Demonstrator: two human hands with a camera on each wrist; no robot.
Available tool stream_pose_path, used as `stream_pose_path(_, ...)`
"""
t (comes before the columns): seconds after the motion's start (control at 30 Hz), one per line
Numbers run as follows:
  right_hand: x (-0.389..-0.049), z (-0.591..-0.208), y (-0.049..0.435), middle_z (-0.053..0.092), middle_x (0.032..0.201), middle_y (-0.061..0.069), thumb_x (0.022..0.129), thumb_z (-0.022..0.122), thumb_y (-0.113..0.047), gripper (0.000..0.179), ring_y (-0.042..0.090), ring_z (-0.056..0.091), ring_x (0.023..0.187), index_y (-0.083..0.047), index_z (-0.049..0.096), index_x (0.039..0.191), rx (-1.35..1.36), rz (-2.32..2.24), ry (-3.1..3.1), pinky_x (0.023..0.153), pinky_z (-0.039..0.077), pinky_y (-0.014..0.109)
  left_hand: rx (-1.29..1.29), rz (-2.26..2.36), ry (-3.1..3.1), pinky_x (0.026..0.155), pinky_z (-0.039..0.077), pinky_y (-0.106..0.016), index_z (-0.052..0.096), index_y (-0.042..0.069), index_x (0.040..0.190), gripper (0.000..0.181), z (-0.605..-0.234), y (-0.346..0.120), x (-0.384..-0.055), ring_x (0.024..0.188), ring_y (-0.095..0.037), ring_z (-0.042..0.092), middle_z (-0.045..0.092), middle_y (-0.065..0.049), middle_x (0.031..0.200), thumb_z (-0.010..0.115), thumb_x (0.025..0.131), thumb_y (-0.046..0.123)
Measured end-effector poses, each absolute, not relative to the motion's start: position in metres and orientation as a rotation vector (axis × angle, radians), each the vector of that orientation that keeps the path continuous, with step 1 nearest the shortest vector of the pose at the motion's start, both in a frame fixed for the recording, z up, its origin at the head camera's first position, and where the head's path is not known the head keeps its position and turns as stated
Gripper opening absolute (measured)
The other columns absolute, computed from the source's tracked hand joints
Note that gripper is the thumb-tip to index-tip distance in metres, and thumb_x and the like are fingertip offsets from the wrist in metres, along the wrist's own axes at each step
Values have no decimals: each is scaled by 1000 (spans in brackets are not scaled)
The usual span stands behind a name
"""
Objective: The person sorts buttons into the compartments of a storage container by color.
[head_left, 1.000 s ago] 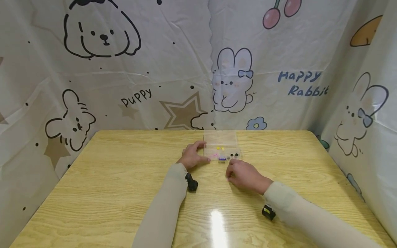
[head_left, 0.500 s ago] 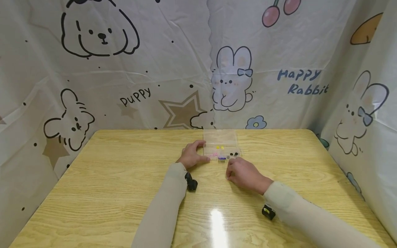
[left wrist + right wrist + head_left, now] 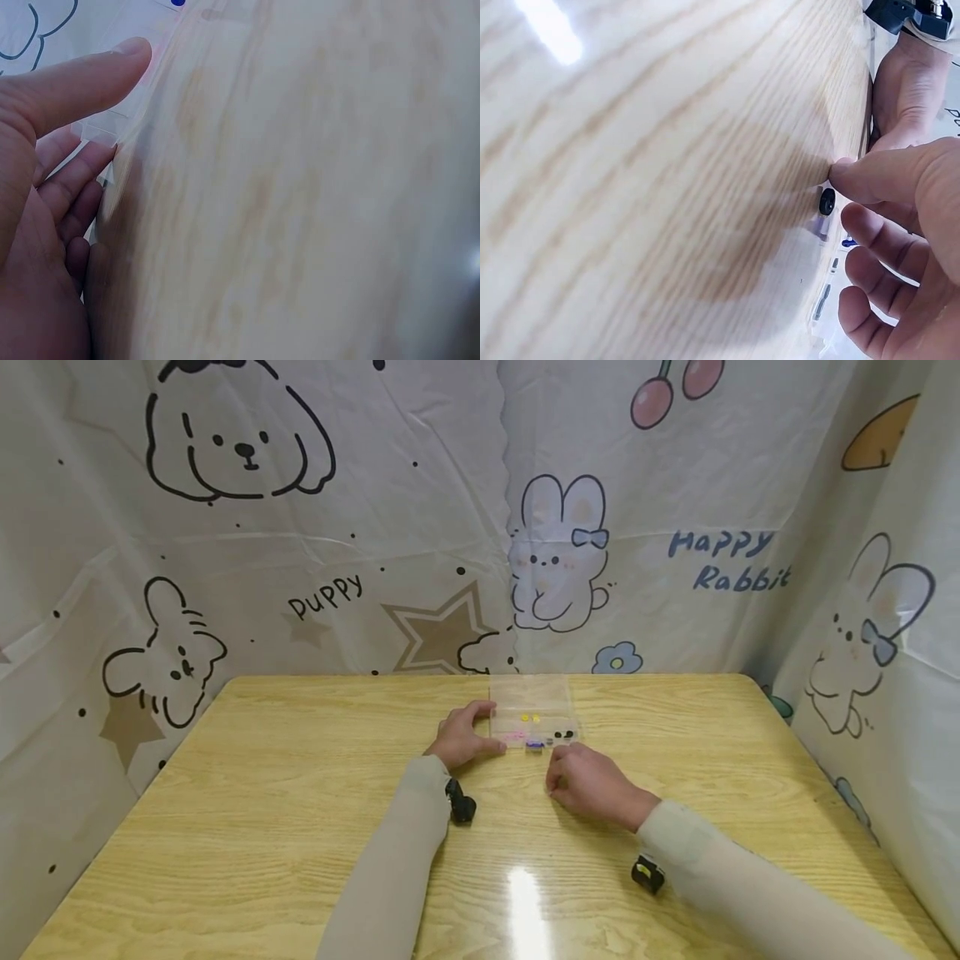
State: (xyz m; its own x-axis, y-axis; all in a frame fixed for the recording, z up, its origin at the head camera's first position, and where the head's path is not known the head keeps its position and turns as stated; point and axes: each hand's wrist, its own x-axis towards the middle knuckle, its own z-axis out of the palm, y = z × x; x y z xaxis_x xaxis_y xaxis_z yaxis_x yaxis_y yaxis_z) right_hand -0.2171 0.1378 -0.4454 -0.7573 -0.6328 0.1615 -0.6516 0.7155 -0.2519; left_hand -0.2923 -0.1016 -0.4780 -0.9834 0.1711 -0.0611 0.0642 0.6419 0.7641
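Observation:
A shallow clear plastic box (image 3: 498, 742) sits with its lid (image 3: 531, 690) raised near the far edge of the table. Small yellow pieces (image 3: 530, 718), pink pieces (image 3: 514, 735) and black pieces (image 3: 563, 735) show in it, with a blue clasp (image 3: 534, 746) at its front. My left hand (image 3: 461, 739) holds the box's left end, thumb in front and fingers behind. In front of the box, my right hand (image 3: 592, 783) has its thumb and index finger together at a small black bead (image 3: 827, 201), close over the tabletop; the index fingertip is hidden behind the thumb.
The glossy wood-grain table (image 3: 300, 827) reflects a bright light near its front. A printed cloth (image 3: 420, 527) hangs behind it and along both sides. A black wrist camera is strapped to each forearm.
The view has shifted very slightly. Both hands, the box and its small pieces keep the same places.

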Motion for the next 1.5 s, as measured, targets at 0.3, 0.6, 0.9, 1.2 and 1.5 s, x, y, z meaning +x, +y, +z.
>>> stream_pose_path(0.3, -218, -449, 137, 61, 83, -8, 80, 76, -7, 11, 9, 58, 80, -18, 76, 77, 1078, 466, -2864, 73, 54, 27, 196, 1268, 2723, 118, 25, -52, 51, 21, 143, 77, -480, -104, -290, 139, -31, 40, 57, -2, 144, 86, 75, 28)
stream_pose_path(0.6, -220, -446, 138, 62, 84, -6, 82, 74, -7, 10, 9, 58, 79, -16, 76, 79, 1099, 466, -2851, 72, 53, 27, 180, 1266, 2720, 119, 25, -51, 51, 21, 143, 77, -480, -104, -290, 140, -31, 40, 57, -1, 145, 86, 75, 28)
stream_pose_path(0.9, -227, -437, 140, 64, 90, -4, 87, 74, -13, 5, 13, 61, 84, -14, 77, 84, 994, 508, -2924, 74, 55, 32, 187, 1262, 2719, 119, 24, -50, 51, 21, 143, 77, -479, -104, -290, 140, -30, 40, 58, -1, 144, 86, 75, 28)
stream_pose_path(1.2, -238, -425, 142, 65, 93, -1, 88, 73, -15, 5, 15, 63, 83, -14, 78, 86, 903, 523, -2928, 74, 55, 34, 210, 1260, 2728, 119, 23, -51, 50, 21, 143, 78, -481, -104, -293, 140, -31, 39, 58, -1, 144, 86, 75, 29)
stream_pose_path(1.5, -257, -416, 147, 65, 90, 0, 88, 74, -14, 5, 17, 63, 78, -12, 78, 87, 881, 476, -2878, 70, 54, 35, 181, 1279, 2718, 119, 25, -52, 51, 22, 143, 77, -481, -102, -294, 140, -31, 39, 58, -1, 144, 87, 75, 28)
